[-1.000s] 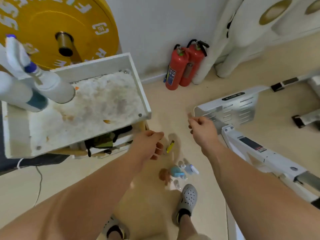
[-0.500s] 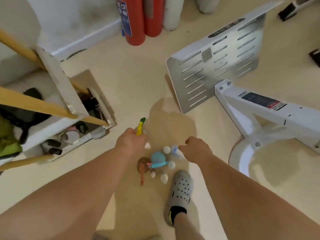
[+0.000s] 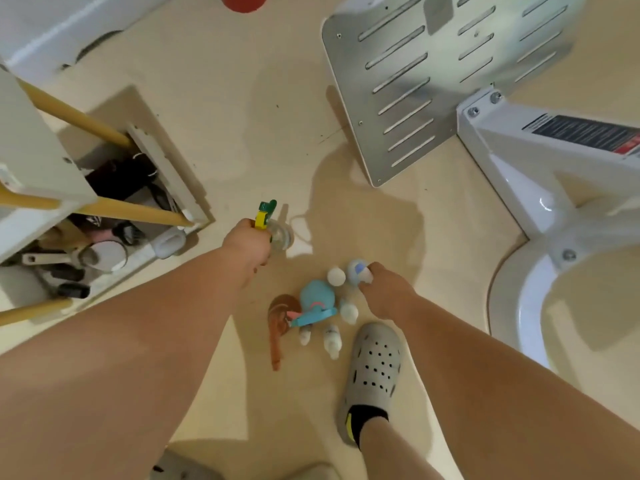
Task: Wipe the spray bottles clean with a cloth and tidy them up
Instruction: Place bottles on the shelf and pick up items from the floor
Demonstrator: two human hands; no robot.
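Several spray bottles stand in a cluster on the beige floor in front of my foot. My left hand (image 3: 247, 245) is closed around the neck of a clear bottle with a green and yellow trigger head (image 3: 266, 216). My right hand (image 3: 388, 294) grips the top of a white bottle with a blue-purple nozzle (image 3: 356, 271). Between the hands stand a blue bottle (image 3: 316, 301), a brown bottle (image 3: 281, 318) and small white bottles (image 3: 336, 276). No cloth is visible.
A white shelf cart with yellow rods (image 3: 69, 202), its lower tray full of clutter, stands at left. A white gym machine with a slotted metal footplate (image 3: 433, 74) fills the right. My grey clog (image 3: 374, 372) is beside the bottles. A red extinguisher base (image 3: 244, 1) shows at the top.
I have bent down toward the floor. Both hands dropped to the bottle cluster; the left one closed on the green-topped bottle and the right one on the white bottle.
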